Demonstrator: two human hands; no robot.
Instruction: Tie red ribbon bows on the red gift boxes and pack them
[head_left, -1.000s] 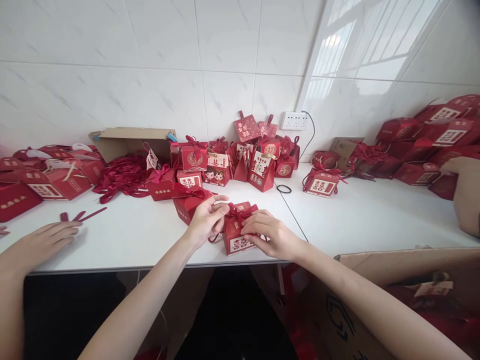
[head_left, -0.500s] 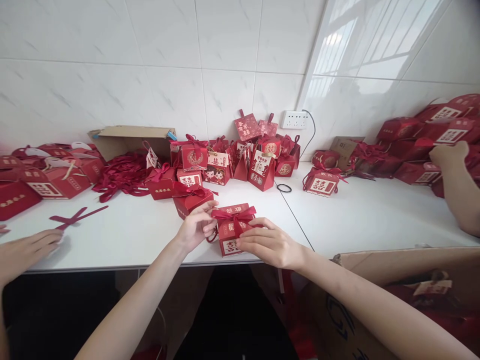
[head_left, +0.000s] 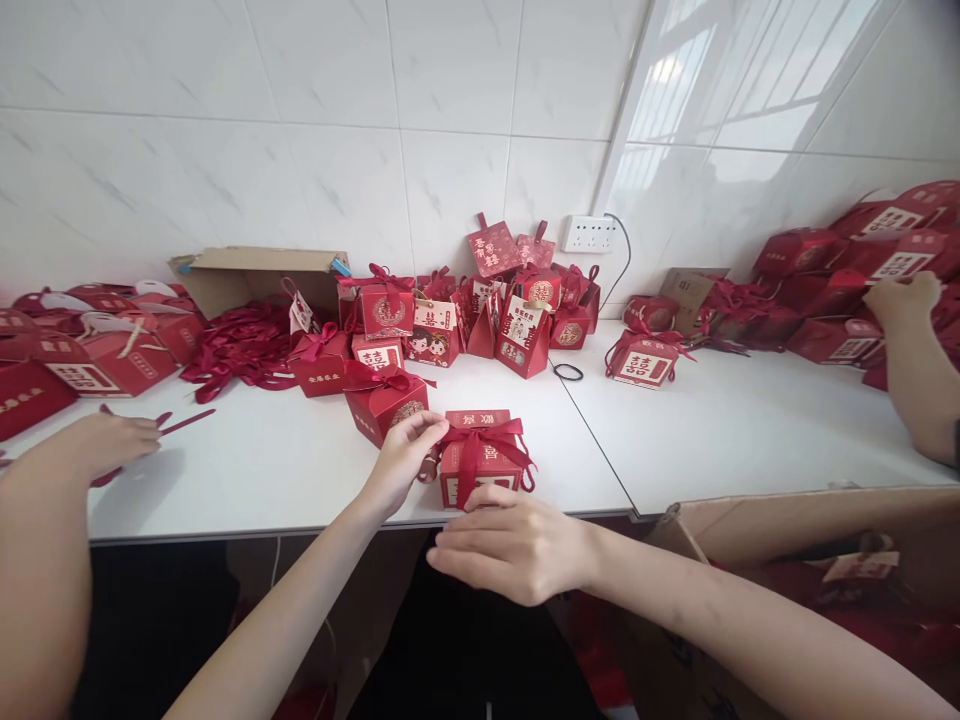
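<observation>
A red gift box (head_left: 487, 460) with a dark red ribbon bow (head_left: 480, 440) across its top stands near the front table edge. At its left side my left hand (head_left: 405, 455) pinches the left end of the bow's ribbon between thumb and fingertips. My right hand (head_left: 517, 545) is held low before the box, palm down, fingers stretched and holding nothing. It covers part of the box's lower front. Just behind my left hand stands another ribboned red box (head_left: 382, 402), partly hidden by it.
Finished-looking red boxes (head_left: 431, 330) crowd the wall. Ribbons (head_left: 247, 345) lie piled before a cardboard box (head_left: 262, 262). A black ring (head_left: 568, 372) lies mid-table. At left, another person's hand (head_left: 112, 445) holds a ribbon; another hand (head_left: 900, 300) touches boxes at right. An open carton (head_left: 750, 530) stands front right.
My right hand has left the box and dropped toward me. The box has turned slightly and sits a little further right. At left, the other person's hand has moved over the ribbon.
</observation>
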